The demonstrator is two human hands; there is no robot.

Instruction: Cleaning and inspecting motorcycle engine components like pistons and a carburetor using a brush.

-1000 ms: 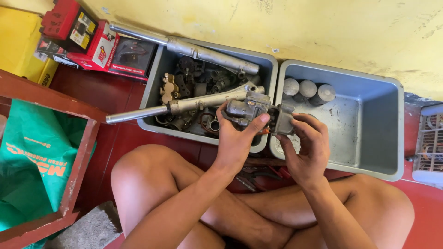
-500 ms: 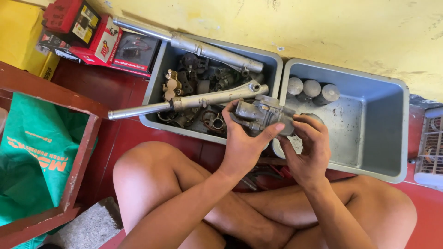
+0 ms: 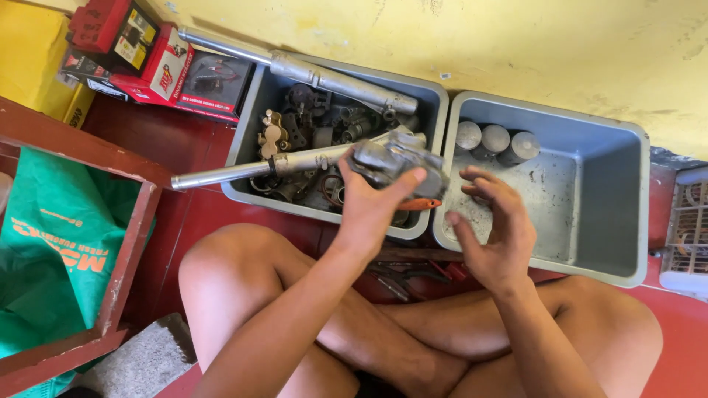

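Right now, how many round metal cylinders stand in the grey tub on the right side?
3. They stand in a row at the far left corner of the right tub: left cylinder, middle cylinder, right cylinder. The right hand covers part of the floor, so more may be hidden.

Two tubs stand side by side against the wall (image 3: pixel 516 51). The left tub (image 3: pixel 243 140) holds metal parts, a tube (image 3: pixel 332 77) across its rim; the right tub (image 3: pixel 627 214) holds three cylinders (image 3: pixel 493 140) at its back. Boxes (image 3: pixel 147 63) lie left of the tubs, a crate (image 3: pixel 129 228) nearer.
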